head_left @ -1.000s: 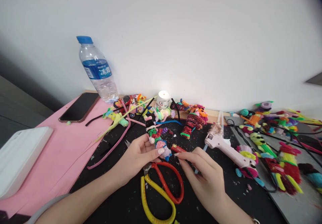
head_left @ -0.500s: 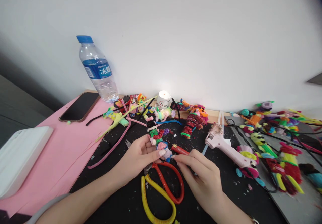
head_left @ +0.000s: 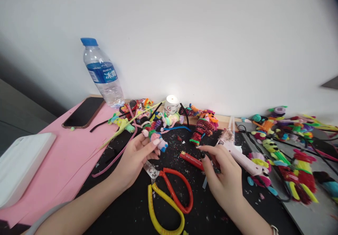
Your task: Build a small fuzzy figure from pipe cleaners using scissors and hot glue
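White wall (head_left: 185, 34) fills the background, bare, and the bench runs along its foot. Most of the bench lies under a black mat (head_left: 132, 214) speckled with fibre scraps, with a pink sheet (head_left: 66, 157) over its left part and a grey board (head_left: 311, 214) at the right edge heaped with fuzzy figures. A water bottle (head_left: 101, 73) stands at the back left corner beside a dark phone (head_left: 83, 112); a lit candle (head_left: 171, 103) burns at the back edge, with loose fuzzy wire just beside it.

That flame is the main risk: the wire ends near it could catch if pushed closer. The glue gun (head_left: 237, 154) lies right of the middle, and the right hand (head_left: 221, 173), its grip loosely curled and holding nothing that I can make out, sits against it; a hot nozzle could burn a fingertip. The scissors (head_left: 169, 196) lie near the front edge between both wrists, blades towards the left hand (head_left: 134, 157), whose narrow grip pinches a small fuzzy doll (head_left: 154, 133) above the mat. A red lighter (head_left: 191, 159) rests between the hands.
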Available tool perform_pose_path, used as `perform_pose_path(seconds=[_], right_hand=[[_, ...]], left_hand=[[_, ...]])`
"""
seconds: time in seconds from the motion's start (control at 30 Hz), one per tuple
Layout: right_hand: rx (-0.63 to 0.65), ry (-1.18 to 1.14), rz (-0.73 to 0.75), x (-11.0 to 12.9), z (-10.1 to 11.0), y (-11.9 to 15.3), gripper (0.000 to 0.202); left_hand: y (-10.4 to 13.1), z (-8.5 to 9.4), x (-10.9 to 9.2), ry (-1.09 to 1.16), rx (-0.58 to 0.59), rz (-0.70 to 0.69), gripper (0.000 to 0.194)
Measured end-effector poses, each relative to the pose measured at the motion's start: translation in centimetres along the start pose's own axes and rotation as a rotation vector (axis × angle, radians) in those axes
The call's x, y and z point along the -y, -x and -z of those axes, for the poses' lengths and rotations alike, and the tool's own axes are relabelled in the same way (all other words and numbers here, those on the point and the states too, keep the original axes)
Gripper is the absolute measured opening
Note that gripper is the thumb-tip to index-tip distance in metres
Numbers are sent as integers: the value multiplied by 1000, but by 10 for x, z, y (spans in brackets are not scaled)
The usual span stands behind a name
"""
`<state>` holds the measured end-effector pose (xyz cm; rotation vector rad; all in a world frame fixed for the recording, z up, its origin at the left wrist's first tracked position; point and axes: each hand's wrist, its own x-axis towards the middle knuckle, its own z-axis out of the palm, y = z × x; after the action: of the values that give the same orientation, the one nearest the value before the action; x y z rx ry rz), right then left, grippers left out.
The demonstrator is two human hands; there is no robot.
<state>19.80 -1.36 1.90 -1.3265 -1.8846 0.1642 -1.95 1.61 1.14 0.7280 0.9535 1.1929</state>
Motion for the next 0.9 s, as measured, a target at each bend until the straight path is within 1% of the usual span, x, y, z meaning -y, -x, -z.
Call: perform_pose_path(seconds=[0.13,0.33,0.4,0.53,0.63,0.73,0.8,0.9], right_hand=[[86,98,-30,-10,-6,-3,11],[277,195,-43,-14,-12,-1,10],[295,198,-36,-15,-13,0,13],[277,175,-30,-15,-14,-1,14],[300,121,-19,-10,-17,-3,14],[385,78,25,2,-25,-5,13],[456,75,81,10,-32,-8,12],[506,131,178,19,-44,-17,14]], left_hand=[[-5,5,-4,98,-60,-105,13],[-8,9,-4,108,-84,-98,9],[-7,8,-5,101,-82,-95,9],[-7,7,-4,91,-75,-101,10],[-8,8,-3,91,-76,-111,10],[-9,9,-3,88,-85,-132,11],[-10,10,-2,86,-92,-140,11],[-11,11,-3,98,-100,-137,11]])
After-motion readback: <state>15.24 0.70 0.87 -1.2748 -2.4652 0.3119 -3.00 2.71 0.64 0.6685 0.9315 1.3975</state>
